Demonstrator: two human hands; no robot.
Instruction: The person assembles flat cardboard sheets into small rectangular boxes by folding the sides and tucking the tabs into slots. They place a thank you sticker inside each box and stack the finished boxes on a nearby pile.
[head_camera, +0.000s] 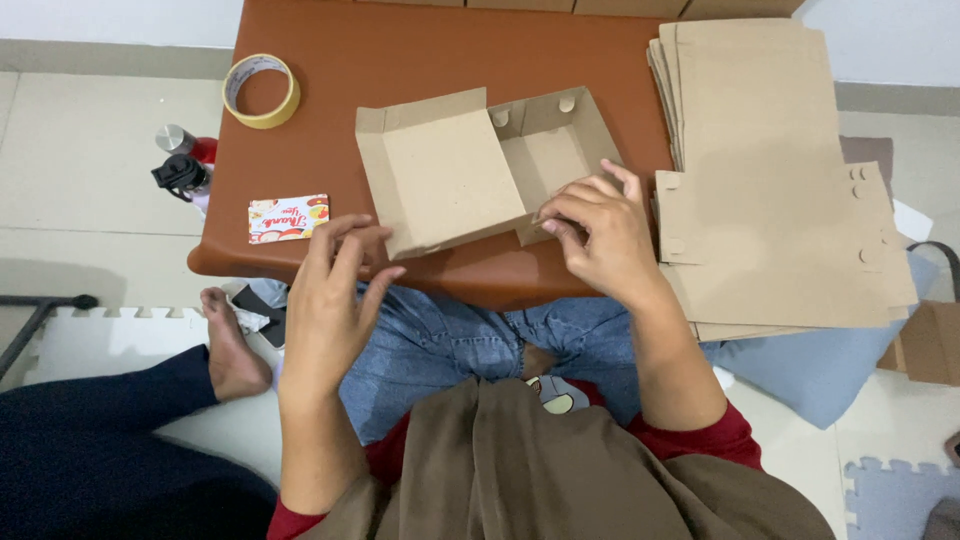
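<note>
Right hand on box edge

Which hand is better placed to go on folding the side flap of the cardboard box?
Probably the right hand: its fingertips already pinch the cardboard box at the near flap. The left hand is open at the box's near left corner, apparently not gripping it.

A low brown table stands on pale floor tiles, foam mats beside it.
</note>
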